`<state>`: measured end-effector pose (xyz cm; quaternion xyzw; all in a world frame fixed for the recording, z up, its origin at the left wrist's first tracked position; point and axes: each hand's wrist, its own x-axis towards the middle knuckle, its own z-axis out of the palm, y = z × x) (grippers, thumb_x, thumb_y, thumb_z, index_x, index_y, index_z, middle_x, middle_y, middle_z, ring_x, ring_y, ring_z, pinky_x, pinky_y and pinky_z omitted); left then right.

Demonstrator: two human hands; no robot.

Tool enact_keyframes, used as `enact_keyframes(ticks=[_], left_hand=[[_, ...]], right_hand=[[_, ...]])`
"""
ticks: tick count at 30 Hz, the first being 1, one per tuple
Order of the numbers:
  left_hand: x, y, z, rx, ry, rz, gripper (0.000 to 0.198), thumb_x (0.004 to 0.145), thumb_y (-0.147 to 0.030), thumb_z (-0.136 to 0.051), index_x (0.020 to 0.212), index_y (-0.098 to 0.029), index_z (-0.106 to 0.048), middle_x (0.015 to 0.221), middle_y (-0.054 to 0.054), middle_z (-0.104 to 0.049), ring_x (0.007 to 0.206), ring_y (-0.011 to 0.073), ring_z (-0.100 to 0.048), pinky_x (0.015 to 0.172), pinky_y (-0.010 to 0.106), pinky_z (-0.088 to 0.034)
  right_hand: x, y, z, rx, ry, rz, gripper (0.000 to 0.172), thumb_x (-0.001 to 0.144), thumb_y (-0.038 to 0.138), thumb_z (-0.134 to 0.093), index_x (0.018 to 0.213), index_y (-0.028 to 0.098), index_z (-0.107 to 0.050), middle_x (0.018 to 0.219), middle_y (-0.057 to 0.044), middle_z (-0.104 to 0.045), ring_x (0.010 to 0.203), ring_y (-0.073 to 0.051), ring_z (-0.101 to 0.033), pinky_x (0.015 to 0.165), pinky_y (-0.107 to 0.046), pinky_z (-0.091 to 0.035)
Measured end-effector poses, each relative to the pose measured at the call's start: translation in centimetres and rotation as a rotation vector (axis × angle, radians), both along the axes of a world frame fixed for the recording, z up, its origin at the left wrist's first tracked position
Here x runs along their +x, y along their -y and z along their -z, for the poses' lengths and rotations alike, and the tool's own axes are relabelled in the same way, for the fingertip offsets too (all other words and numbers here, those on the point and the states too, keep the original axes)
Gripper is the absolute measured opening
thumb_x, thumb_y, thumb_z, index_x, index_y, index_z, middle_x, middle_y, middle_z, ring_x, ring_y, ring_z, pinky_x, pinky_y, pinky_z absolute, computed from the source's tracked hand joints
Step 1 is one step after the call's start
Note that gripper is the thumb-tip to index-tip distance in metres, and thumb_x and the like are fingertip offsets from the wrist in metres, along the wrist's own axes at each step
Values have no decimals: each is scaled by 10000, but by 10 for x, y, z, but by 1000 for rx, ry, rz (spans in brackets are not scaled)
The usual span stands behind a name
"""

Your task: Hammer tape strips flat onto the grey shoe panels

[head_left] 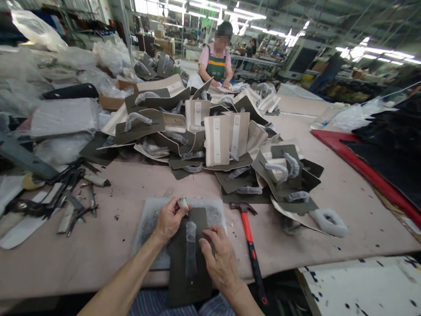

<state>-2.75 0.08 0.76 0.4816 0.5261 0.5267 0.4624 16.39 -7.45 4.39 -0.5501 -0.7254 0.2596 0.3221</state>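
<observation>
A dark grey leather panel with a foam-wrapped strap down its middle lies on a grey cutting slab at the table's near edge. My left hand is closed at the panel's top end, pinching a small taped piece by the strap's tip. My right hand rests on the panel's right side, fingers curled and pressing it down beside the strap.
A red-handled hammer lies just right of the slab. A big heap of grey and beige panels fills the table's middle. Metal tools lie at the left. A person in a green apron works at the far end.
</observation>
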Motion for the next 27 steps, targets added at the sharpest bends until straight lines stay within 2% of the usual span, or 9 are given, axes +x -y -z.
enact_keyframes(ticks=[3, 6, 11, 14, 17, 20, 22, 24, 27], left_hand=[[0, -1, -1, -15, -21, 20, 260, 817, -403, -673, 957, -186, -643, 907, 67, -764, 865, 229, -720, 775, 315, -545], [1, -1, -2, -30, -34, 34, 269, 821, -396, -671, 985, -184, -646, 920, 68, -767, 870, 227, -719, 780, 310, -545], [3, 0, -3, -40, -84, 75, 243, 834, -375, -663, 974, -177, -666, 933, 65, -762, 838, 203, -708, 762, 286, -541], [4, 0, -5, -46, -116, 99, 226, 841, -346, -654, 982, -169, -665, 936, 62, -760, 820, 188, -701, 745, 273, -541], [5, 1, -6, -39, -150, 101, 212, 847, -317, -643, 995, -168, -665, 945, 62, -758, 817, 180, -698, 740, 264, -540], [5, 1, -6, -19, -195, 110, 194, 855, -297, -630, 1000, -174, -668, 943, 56, -756, 806, 174, -692, 734, 260, -535], [5, 1, -5, 0, -221, 117, 188, 852, -286, -631, 1000, -177, -668, 941, 51, -754, 808, 174, -691, 743, 261, -534], [6, 2, -5, 19, -235, 120, 178, 846, -274, -630, 991, -178, -667, 931, 47, -753, 811, 175, -692, 757, 266, -535], [8, 3, -6, 43, -249, 106, 150, 835, -250, -623, 957, -175, -668, 901, 43, -748, 803, 176, -690, 759, 271, -535]], right_hand=[[20, -3, 8, 19, -3, 96, 259, 983, 329, -438, 1158, 207, -586, 1137, -105, -600, 1077, -235, -570, 944, -393, -468], [44, -8, 20, 46, 74, 246, 267, 977, 355, -440, 1132, 190, -581, 1148, -132, -600, 1121, -262, -548, 990, -430, -437], [94, -9, 45, 24, 420, 445, 354, 926, 401, -477, 1127, 133, -590, 1124, -170, -575, 1089, -309, -529, 949, -446, -434], [113, -5, 53, -31, 578, 475, 371, 909, 392, -486, 1132, 114, -588, 1061, -166, -575, 1028, -311, -538, 888, -421, -445], [120, -6, 54, -116, 610, 452, 335, 913, 365, -460, 1108, 128, -592, 997, -146, -580, 957, -296, -549, 840, -401, -442], [122, -15, 48, -282, 434, 487, 229, 870, 321, -499, 1013, 165, -586, 917, -109, -586, 867, -262, -559, 776, -376, -443], [122, -23, 40, -510, 97, 533, 146, 804, 305, -572, 898, 194, -564, 791, -56, -567, 737, -218, -547, 677, -336, -442], [118, -32, 28, -753, -286, 515, 142, 758, 315, -611, 800, 207, -529, 688, -10, -524, 607, -170, -510, 572, -294, -426], [102, -39, 4, -952, -696, 461, 182, 769, 356, -591, 758, 214, -477, 621, 44, -447, 450, -100, -394, 433, -234, -341]])
